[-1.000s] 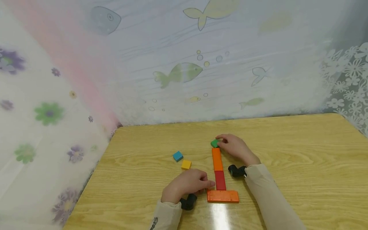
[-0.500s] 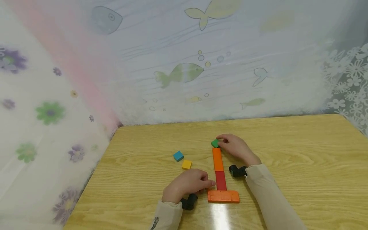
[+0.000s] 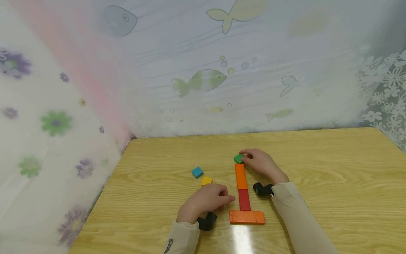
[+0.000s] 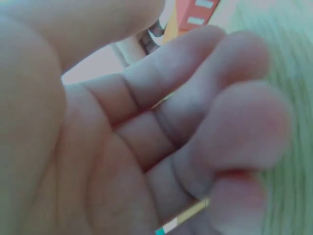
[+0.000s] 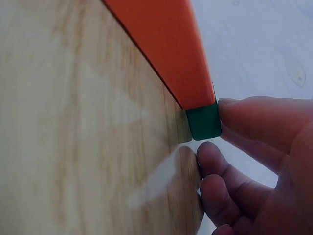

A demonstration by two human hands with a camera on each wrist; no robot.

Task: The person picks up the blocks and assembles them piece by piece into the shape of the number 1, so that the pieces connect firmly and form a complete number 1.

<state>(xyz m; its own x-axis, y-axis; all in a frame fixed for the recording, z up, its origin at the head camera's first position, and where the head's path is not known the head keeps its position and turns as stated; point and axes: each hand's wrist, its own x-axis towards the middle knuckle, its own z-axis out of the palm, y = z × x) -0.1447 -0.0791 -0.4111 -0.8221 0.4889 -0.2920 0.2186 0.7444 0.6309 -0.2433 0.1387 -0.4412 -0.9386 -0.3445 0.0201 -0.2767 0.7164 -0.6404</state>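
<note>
My right hand pinches a green block at the far end of a long orange block. In the right wrist view the green block touches the orange block's end, with the thumb or a finger against it. A red block continues the line towards me, and a wide orange block lies crosswise at its near end. Left of the red block, my left hand hovers or rests with loosely bent fingers, holding nothing in the left wrist view.
A blue block and a yellow block lie on the wooden table, beyond my left hand. Patterned sheets with fish and flowers stand behind the table and at its left.
My left hand has shifted slightly away from the wide orange block, up and to the left. The right hand stays at the green block; the view has moved a little.
</note>
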